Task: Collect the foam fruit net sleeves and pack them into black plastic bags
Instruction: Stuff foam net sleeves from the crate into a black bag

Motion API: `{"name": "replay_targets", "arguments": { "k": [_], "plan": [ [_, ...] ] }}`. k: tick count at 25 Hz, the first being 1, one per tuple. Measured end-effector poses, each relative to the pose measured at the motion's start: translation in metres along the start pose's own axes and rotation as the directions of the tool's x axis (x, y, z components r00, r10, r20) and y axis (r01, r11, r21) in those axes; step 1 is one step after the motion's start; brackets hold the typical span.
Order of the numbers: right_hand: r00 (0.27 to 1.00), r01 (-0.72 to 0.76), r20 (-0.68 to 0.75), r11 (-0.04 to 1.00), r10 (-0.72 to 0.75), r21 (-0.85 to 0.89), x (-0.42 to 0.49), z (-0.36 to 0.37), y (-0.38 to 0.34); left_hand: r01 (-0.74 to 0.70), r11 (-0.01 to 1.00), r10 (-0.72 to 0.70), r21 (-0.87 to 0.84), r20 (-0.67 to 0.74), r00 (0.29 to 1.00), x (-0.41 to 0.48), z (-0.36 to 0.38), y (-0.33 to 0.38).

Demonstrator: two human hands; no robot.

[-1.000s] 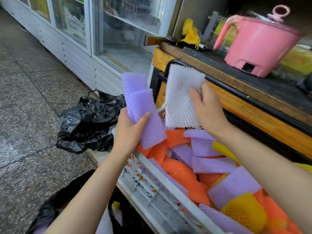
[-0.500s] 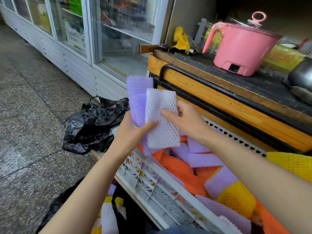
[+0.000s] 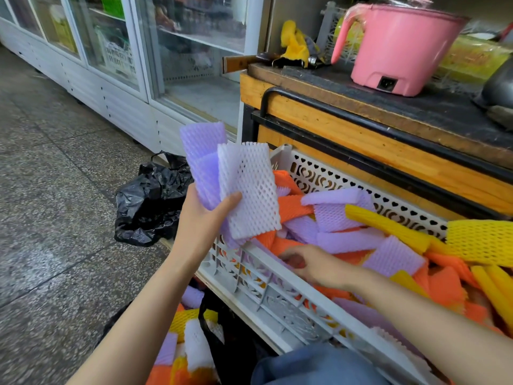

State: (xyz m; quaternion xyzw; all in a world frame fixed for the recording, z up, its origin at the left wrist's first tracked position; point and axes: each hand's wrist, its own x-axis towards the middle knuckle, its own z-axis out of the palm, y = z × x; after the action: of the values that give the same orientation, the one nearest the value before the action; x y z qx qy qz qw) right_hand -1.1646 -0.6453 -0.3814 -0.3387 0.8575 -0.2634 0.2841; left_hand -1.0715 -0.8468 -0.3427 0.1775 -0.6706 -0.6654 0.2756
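Floor: grey speckled terrazzo floor [image 3: 55, 218] with thin joint lines and a dull sheen in patches.
Left side: a run of glass-door display cabinets [image 3: 194, 51] in white frames, standing on ribbed white base panels [image 3: 119, 107]. Shelves and goods behind the glass are indistinct.
Right side: a wooden counter [image 3: 374, 145] with a dark, worn top and a black metal rail [image 3: 347, 112] along its front.
On counter: a pink electric pot [image 3: 397, 48] with its socket facing outward, and a crumpled yellow cloth [image 3: 294, 43] near the corner.
Light: even, with reflections on the cabinet glass.

Shop: glass-door display fridges [image 3: 133, 45].
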Motion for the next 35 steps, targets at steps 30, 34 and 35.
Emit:
{"name": "replay_targets", "arguments": {
  "k": [30, 34, 35],
  "plan": [
    [0.916, 0.396, -0.074, 0.918, -0.394, 0.011, 0.015, 0.171, -0.135, 0.222, 0.934, -0.180, 0.282, -0.165, 0.970, -0.091, -0.171, -0.090],
    [0.967, 0.132, -0.192, 0.972, -0.169, -0.195, 0.025, 0.182, -0.091, 0.288, 0.913, -0.217, 0.288, -0.254, 0.943, -0.083, -0.180, -0.093],
    [0.981, 0.014, -0.185, 0.976, -0.055, -0.219, 0.028, 0.185, -0.077, 0.267, 0.923, -0.207, 0.277, -0.227, 0.952, -0.081, -0.178, -0.088]
  ]
}}
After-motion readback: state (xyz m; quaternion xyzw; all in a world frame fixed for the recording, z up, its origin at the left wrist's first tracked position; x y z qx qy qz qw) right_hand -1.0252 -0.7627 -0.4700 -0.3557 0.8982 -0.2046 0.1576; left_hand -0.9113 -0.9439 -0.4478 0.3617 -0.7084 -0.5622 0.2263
